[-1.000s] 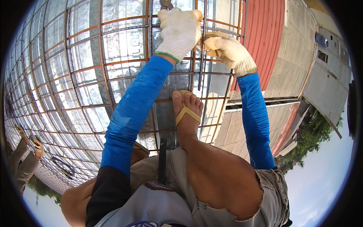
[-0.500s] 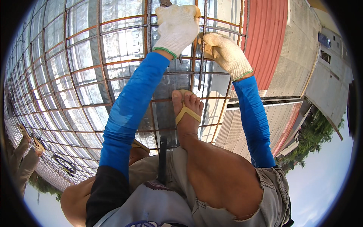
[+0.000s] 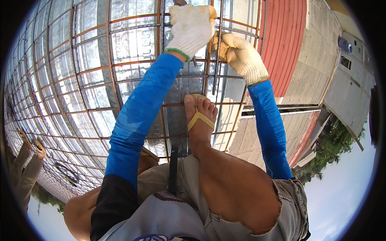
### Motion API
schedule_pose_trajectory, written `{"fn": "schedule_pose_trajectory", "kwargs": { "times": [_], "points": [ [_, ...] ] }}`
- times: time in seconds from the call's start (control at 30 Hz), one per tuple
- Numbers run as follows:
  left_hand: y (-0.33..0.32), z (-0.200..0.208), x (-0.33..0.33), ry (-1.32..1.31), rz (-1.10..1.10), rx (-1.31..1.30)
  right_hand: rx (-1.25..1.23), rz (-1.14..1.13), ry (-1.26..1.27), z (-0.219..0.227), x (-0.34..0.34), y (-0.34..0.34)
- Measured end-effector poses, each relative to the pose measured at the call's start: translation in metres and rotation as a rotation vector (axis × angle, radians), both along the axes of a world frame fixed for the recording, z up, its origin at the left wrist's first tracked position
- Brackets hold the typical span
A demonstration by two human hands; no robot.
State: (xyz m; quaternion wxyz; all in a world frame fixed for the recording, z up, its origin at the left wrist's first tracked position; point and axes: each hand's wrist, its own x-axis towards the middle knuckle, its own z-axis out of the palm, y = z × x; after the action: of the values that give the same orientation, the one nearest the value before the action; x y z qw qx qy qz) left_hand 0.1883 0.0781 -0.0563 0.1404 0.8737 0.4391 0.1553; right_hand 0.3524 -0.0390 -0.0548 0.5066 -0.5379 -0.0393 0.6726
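Since one second ago, right hand (image 3: 242, 56) shifts its wrist left, curled at rebar (image 3: 216, 76); grip cannot be told. Left hand (image 3: 191, 29) grips a tool (image 3: 180, 2).

Left grip (image 3: 192, 29) around metal tool (image 3: 180, 2), right grip (image 3: 240, 55) at rebar grid (image 3: 111, 65), sandalled foot (image 3: 200, 131)

off-white gloves (image 3: 192, 30) have green hems (image 3: 178, 52), sleeves (image 3: 146, 96) are blue, bars (image 3: 109, 44) rust-brown, the roof sheet (image 3: 283, 40) red.

Bars (image 3: 112, 66): ribbed metal, matt, rusty. Sheeting (image 3: 134, 46) beneath: metal, glossy. Gloves (image 3: 192, 28): knitted cloth, matt. Sleeves (image 3: 140, 104): smooth cloth, creased. Red panel (image 3: 281, 36), far right: ridged, matt.
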Motion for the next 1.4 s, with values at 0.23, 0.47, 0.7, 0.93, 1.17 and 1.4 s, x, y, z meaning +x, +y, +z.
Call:
{"fn": "schedule_pose_trajectory", "kwargs": {
  "times": [0.23,0.47,0.7,0.93,1.17,1.4],
  "points": [
    [0.001,0.000,0.001,0.043,0.006,-0.024,0.125,-0.146,0.295,-0.018,-0.015,-0.003],
    [0.006,-0.004,-0.001,-0.003,-0.006,-0.073,0.036,-0.002,-0.234,0.029,-0.027,0.011],
    [0.005,-0.001,-0.001,-0.005,-0.017,-0.053,-0.061,0.234,-1.027,0.027,-0.044,0.000],
    [0.005,0.001,0.000,0.032,-0.018,-0.035,0.072,0.144,-0.894,0.033,-0.020,-0.023],
    [0.006,-0.006,-0.004,-0.047,-0.035,-0.006,0.149,0.308,-0.914,0.033,0.005,-0.003],
    [0.008,-0.008,-0.003,-0.120,-0.035,0.018,0.622,0.668,-1.662,0.023,-0.002,0.025]
  ]
}}
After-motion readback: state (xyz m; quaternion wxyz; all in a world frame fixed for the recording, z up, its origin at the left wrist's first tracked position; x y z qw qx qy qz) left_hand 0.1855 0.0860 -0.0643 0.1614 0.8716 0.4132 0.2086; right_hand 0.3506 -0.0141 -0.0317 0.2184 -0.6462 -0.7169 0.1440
